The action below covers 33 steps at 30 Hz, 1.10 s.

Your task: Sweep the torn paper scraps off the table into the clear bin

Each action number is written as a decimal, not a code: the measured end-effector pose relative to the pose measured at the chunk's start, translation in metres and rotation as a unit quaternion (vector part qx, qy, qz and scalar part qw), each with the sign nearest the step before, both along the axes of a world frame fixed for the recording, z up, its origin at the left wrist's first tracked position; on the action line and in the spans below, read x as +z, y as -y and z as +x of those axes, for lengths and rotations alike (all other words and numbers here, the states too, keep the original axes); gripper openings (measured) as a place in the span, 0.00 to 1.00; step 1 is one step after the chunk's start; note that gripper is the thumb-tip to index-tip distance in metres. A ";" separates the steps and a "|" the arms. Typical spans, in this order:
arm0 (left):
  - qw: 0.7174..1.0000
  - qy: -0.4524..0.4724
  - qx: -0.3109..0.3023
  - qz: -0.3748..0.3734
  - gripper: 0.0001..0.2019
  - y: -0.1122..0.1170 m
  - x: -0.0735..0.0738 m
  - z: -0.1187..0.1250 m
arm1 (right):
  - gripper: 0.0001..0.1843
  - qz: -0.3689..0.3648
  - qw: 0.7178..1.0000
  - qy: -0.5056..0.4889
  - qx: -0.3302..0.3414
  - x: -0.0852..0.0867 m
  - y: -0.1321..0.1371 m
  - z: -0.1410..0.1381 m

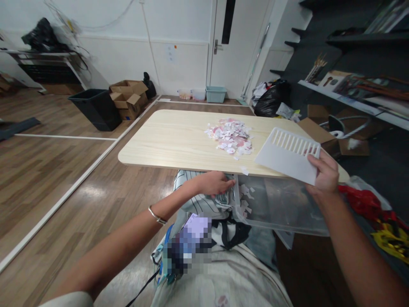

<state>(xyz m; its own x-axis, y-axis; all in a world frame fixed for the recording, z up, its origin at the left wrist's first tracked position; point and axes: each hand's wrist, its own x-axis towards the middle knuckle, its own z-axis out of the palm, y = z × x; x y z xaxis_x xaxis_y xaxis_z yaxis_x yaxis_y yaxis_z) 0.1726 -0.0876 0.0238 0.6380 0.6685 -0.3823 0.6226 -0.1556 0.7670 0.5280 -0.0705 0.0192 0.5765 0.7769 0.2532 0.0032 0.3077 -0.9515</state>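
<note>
My right hand (324,170) grips a white plastic scraper (286,160), a flat tilted panel with a row of slots along its upper edge, over the table's right front part. My left hand (219,183) is closed at the left rim of a clear plastic bin (281,204), just below the table's front edge. Torn paper pieces (246,200) lie inside the bin at its left end. A heap of torn white and pink paper scraps (231,134) rests on the pale wooden table (169,140). One loose scrap (244,170) sits at the table's front edge.
A phone (194,230), partly blurred, lies on my lap. Left of the table stand a black trash bin (99,111) and cardboard boxes (129,100). Black bags (271,98), an open carton (319,128) and a shelf (361,106) are on the right.
</note>
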 end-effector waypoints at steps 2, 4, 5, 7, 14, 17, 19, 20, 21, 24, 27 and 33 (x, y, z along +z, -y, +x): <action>0.997 0.056 0.007 -0.045 0.32 0.003 0.003 -0.003 | 0.21 0.000 1.000 -0.005 -0.004 0.000 -0.001 -0.001; 0.995 0.088 -0.002 -0.047 0.31 0.008 0.007 -0.006 | 0.21 0.002 1.000 -0.010 -0.005 0.001 -0.001 -0.002; 0.995 0.090 -0.010 -0.035 0.29 0.010 0.009 -0.006 | 0.21 0.004 1.000 -0.011 -0.005 0.002 -0.001 -0.003; 0.996 0.081 -0.035 0.011 0.24 0.013 0.012 -0.002 | 0.20 0.006 1.000 -0.009 -0.006 0.003 0.000 -0.005; 0.980 0.000 -0.088 0.181 0.20 0.016 0.013 0.024 | 0.21 0.001 1.000 -0.005 -0.011 0.003 0.000 -0.005; 0.973 -0.017 -0.094 0.210 0.18 0.018 0.016 0.021 | 0.23 0.009 1.000 0.002 0.003 0.001 0.000 -0.004; 0.973 -0.011 -0.111 0.202 0.16 0.018 0.019 0.014 | 0.24 0.009 1.000 0.001 0.005 -0.001 0.000 -0.003; 0.973 0.002 -0.122 0.193 0.16 0.018 0.021 0.009 | 0.24 0.009 1.000 0.002 0.005 -0.002 0.000 -0.003; 0.974 0.022 -0.134 0.182 0.14 0.017 0.024 0.004 | 0.24 0.008 1.000 0.003 0.006 -0.003 0.000 -0.003; 0.972 0.097 -0.154 0.151 0.13 0.011 0.038 -0.017 | 0.25 0.005 1.000 0.010 0.013 -0.005 0.000 -0.002; 0.973 0.128 -0.106 0.163 0.16 -0.006 0.053 -0.048 | 0.26 -0.002 1.000 0.013 0.012 -0.006 -0.001 -0.001; 0.924 0.061 0.189 0.325 0.21 -0.072 0.044 -0.136 | 0.27 -0.010 0.997 0.055 0.056 -0.008 0.005 0.005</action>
<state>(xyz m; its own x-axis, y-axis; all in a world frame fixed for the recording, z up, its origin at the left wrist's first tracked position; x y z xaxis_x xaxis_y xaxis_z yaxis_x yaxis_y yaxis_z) 0.0362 -0.0154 0.0679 0.3231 0.9158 0.2385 0.6417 -0.3973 0.6560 0.5327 -0.0759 0.0112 0.4560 0.8400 0.2939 0.0743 0.2932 -0.9532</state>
